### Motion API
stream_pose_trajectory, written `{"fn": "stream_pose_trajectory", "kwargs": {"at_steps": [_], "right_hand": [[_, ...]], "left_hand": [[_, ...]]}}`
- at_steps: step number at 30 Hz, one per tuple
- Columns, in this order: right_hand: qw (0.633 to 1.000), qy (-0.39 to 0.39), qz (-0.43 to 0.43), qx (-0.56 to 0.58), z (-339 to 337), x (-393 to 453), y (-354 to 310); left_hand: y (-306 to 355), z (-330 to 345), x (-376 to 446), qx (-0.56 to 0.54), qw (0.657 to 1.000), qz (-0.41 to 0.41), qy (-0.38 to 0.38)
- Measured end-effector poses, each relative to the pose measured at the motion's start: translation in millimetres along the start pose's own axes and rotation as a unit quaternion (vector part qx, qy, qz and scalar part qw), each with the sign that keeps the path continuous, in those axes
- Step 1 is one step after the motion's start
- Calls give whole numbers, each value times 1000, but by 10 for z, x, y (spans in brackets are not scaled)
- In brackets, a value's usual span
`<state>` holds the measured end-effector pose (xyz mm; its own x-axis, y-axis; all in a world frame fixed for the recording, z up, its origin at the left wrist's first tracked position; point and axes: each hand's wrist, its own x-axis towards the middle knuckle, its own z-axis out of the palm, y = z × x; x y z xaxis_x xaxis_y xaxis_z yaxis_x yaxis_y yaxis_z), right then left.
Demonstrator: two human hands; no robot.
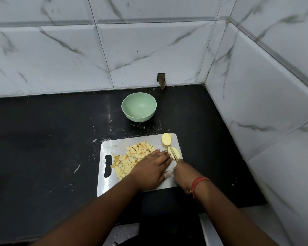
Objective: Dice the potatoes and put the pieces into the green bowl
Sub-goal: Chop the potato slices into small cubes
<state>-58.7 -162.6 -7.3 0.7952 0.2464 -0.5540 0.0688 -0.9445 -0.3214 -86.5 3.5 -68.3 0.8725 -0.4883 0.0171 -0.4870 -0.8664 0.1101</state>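
A steel cutting board [112, 144] lies on the black counter. A heap of diced potato pieces [130, 157] covers its left and middle. My left hand [151, 167] lies flat, fingers straight, over the right side of the heap, fingertips by a potato slice [176, 151]. My right hand [184, 176] grips a knife [173, 154] whose thin blade lies across that slice. A potato half [166, 138] sits at the board's far right corner. The green bowl [139, 107] stands empty behind the board.
Marble-tiled walls close the counter at the back and the right. A small dark notch [161, 79] sits in the back wall behind the bowl. A red thread band [199, 181] circles my right wrist. Black counter stretches to the left.
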Motion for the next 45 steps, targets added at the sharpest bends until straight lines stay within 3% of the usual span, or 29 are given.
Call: {"fn": "stream_pose_trajectory", "kwargs": {"at_steps": [4, 7, 9, 11, 13, 15, 21, 27, 32, 45], "right_hand": [[999, -27, 3, -24, 14, -77, 11], [976, -64, -60, -199, 0, -202, 4], [985, -73, -43, -152, 23, -245, 79], [998, -52, 15, -14, 136, -263, 178], [998, -14, -1, -54, 214, -239, 278], [995, -34, -8, -92, 260, -268, 343], [998, -43, -39, 5, 2, -441, 498], [989, 71, -45, 120, -181, -265, 460], [977, 174, -39, 117, -194, 230, 305], [977, 105, -167, 77, -303, 617, 254]], "left_hand": [[17, -24, -1, 12, 1000, -7, -7], [19, -26, 3, 15, 1000, -7, -9], [17, -29, 7, 19, 1000, -7, -5], [22, -42, 2, 21, 1000, -7, -8], [32, -64, -3, 21, 1000, -7, -18], [36, -80, 1, 19, 999, -10, -27], [59, -147, 22, 29, 999, -9, -40], [85, -165, 23, -3, 998, -69, -11], [148, -146, 32, -2, 996, -89, -27], [370, -118, 39, -24, 996, -87, 5]]}}
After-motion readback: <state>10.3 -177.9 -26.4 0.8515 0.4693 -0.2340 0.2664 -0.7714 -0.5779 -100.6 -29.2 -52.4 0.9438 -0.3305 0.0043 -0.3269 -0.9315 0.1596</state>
